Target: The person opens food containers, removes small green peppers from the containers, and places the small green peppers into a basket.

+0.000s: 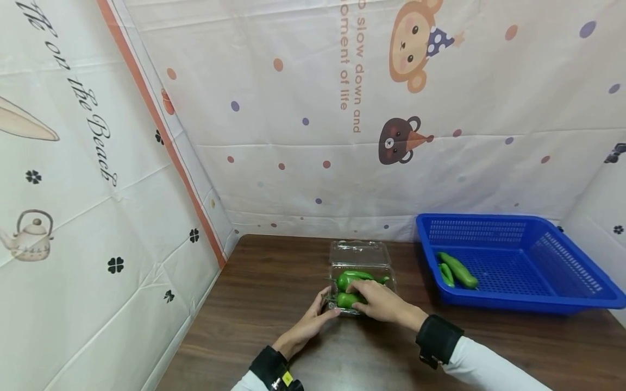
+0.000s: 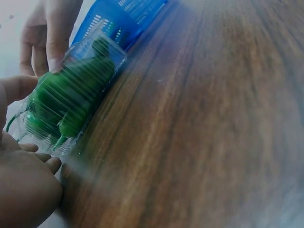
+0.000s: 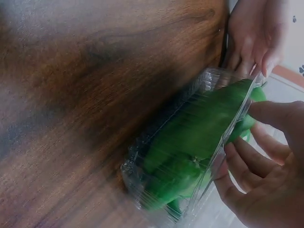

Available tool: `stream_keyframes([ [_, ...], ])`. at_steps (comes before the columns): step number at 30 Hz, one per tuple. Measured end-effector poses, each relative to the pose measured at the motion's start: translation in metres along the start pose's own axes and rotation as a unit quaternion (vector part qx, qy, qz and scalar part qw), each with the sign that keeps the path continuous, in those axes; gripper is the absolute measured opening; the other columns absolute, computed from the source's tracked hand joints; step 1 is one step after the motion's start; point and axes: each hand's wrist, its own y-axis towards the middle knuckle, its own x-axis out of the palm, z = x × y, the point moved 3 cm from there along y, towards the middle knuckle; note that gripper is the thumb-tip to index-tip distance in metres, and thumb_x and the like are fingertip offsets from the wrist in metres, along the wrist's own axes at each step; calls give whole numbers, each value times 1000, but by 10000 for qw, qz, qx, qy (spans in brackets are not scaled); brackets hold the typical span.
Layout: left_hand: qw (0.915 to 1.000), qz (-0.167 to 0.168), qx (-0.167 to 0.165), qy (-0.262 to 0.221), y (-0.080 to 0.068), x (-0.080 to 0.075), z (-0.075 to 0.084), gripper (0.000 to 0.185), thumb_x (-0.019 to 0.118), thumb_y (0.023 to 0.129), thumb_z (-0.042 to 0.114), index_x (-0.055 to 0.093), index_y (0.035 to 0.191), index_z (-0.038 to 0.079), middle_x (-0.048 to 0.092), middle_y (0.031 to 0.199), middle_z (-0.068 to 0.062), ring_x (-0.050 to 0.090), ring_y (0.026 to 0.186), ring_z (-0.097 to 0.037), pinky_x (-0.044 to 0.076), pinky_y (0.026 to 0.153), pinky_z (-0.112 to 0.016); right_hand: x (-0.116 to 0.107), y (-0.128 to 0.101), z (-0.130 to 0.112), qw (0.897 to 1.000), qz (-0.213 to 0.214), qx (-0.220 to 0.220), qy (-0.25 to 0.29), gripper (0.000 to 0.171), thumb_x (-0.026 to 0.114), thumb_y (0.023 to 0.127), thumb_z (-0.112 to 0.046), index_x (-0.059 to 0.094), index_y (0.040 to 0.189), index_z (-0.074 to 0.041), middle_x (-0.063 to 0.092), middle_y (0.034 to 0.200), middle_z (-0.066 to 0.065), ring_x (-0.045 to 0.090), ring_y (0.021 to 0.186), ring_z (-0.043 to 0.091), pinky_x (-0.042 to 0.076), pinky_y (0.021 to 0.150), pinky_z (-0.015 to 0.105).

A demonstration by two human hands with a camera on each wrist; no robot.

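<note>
A clear plastic clamshell box point(image 1: 386, 271) stands open on the wooden table point(image 1: 274, 282), its lid point(image 1: 359, 252) folded back. Green peppers point(image 1: 353, 279) lie inside it. My left hand point(image 1: 329, 305) pinches the box's near left corner between thumb and fingers. My right hand point(image 1: 356, 297) reaches into the box and its fingers curl round the nearer green pepper point(image 1: 346, 300). In the right wrist view the box point(image 3: 156, 156) lies slantwise, with the right hand's fingers point(image 3: 242, 161) at its rim and the left hand point(image 3: 251, 38) beyond. The left wrist view shows the peppers point(image 2: 71, 95) through the box wall.
A blue plastic basket point(image 1: 538, 239) stands at the table's right with two or three green peppers point(image 1: 457, 269) in it. Printed cloth walls point(image 1: 293, 136) close off the back and left. Bare wood lies left of the box and along the near edge.
</note>
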Motion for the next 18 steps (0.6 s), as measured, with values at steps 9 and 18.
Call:
stream_keyframes([
  [9,10000,-61,10,1,0,3,-1,82,62,102,40,16,164,14,7,172,-20,3,158,-44,14,124,-65,-2,-1,1,9994,47,158,319,30,76,91,-12,70,118,-2,71,113,12,69,92,20,57,76,29],
  [18,10000,-10,49,22,1,1,0,76,60,103,37,18,164,18,8,173,-17,3,159,-41,15,124,-64,-21,6,-4,9957,830,105,388,31,80,85,-12,73,114,-1,73,101,9,70,85,16,55,69,20],
])
